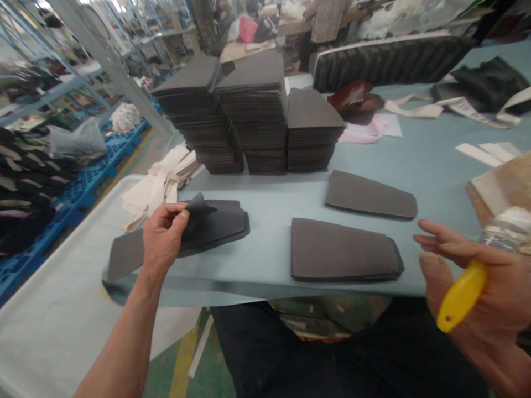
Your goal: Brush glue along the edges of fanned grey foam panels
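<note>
My left hand [164, 235] pinches the lifted edge of a dark grey sheet piece [211, 224], which curls up at the fingertips. Under it lie more pieces of the same tapered shape, and one grey piece [124, 254] sticks out to the left of my wrist. In my right hand [489, 293] is a brush with a yellow handle [460, 301], its whitish bristles pointing away from me; the thumb and fingers are partly stretched out. Left of that hand lie a short grey stack [344, 249] and, behind it, another grey piece [369, 194].
Tall stacks of grey pieces [253, 116] stand at the back of the blue-green table [265, 193]. Cream strips [161, 179] lie at the left. A brown-edged board [504, 182] is by my right hand. Racks and blue pallets stand left; a person [327, 22] is behind.
</note>
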Demonstrator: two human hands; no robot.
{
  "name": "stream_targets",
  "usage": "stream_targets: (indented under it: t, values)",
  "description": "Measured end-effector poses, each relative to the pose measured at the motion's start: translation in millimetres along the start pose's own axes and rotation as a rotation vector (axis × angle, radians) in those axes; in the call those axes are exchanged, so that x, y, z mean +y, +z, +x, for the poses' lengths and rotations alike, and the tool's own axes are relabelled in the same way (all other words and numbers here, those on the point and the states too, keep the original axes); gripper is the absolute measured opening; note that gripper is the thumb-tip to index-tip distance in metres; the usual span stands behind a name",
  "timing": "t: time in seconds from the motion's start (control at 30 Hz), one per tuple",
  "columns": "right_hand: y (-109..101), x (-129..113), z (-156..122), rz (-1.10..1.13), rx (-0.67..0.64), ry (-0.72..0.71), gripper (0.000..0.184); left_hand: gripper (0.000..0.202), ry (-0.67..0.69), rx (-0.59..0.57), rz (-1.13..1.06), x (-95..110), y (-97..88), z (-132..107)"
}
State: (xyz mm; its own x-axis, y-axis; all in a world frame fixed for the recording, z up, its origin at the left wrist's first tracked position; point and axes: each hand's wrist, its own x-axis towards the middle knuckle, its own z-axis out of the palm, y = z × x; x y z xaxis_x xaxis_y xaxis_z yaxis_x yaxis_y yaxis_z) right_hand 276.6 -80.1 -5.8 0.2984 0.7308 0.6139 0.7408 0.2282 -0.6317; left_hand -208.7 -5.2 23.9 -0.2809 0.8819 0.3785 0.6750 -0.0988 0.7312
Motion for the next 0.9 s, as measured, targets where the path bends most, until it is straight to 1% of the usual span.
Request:
stream_targets:
  t: [0.03, 0.07, 0.1, 0.13, 0.2, 0.27, 0.37, 0.47, 0.53, 0.6, 0.67, 0.73, 0.77, 0.8, 0.9]
  values:
    - [3, -14, 1, 0.009, -0.003, -0.040, 0.027, 0.029, 0.019, 0.021, -0.010, 7, -0.3, -3]
    - [8, -27, 2, 0.053, -0.039, -0.133, 0.028, 0.028, 0.038, 0.038, -0.020, 13, 0.1, -5]
    - [14, -40, 3, 0.110, -0.074, -0.234, 0.026, 0.026, 0.057, 0.049, -0.029, 19, 1.1, -9]
    - [22, -53, 4, 0.152, -0.117, -0.305, 0.021, 0.025, 0.076, 0.056, -0.036, 24, 2.5, -12]
    - [40, -76, 6, 0.247, -0.223, -0.388, 0.015, 0.023, 0.113, 0.062, -0.046, 33, 5.7, -20]
    - [62, -98, 9, 0.318, -0.287, -0.433, 0.015, 0.021, 0.144, 0.061, -0.054, 39, 8.3, -27]
    - [99, -127, 13, 0.421, -0.335, -0.448, 0.022, 0.019, 0.172, 0.047, -0.065, 43, 9.9, -36]
    - [136, -152, 17, 0.417, -0.464, -0.367, 0.033, 0.018, 0.182, 0.019, -0.079, 44, 10.0, -41]
    - [156, -166, 18, 0.455, -0.523, -0.364, 0.031, 0.019, 0.181, 0.005, -0.090, 43, 10.6, -43]
    - [172, -178, 17, 0.515, -0.548, -0.374, 0.023, 0.021, 0.172, 0.000, -0.102, 41, 11.7, -43]
    - [182, -188, 16, 0.547, -0.551, -0.356, 0.015, 0.022, 0.154, 0.004, -0.111, 39, 11.6, -41]
    - [189, -195, 17, 0.568, -0.543, -0.343, 0.011, 0.024, 0.136, 0.021, -0.114, 38, 8.5, -38]
    - [192, -197, 18, 0.577, -0.538, -0.343, 0.010, 0.025, 0.124, 0.054, -0.113, 37, 5.9, -38]
    - [194, -199, 21, 0.586, -0.530, -0.346, 0.009, 0.026, 0.107, 0.116, -0.112, 37, 2.8, -38]
    - [197, -203, 32, 0.592, -0.501, -0.347, 0.010, 0.033, 0.035, 0.406, -0.109, 38, -3.7, -49]
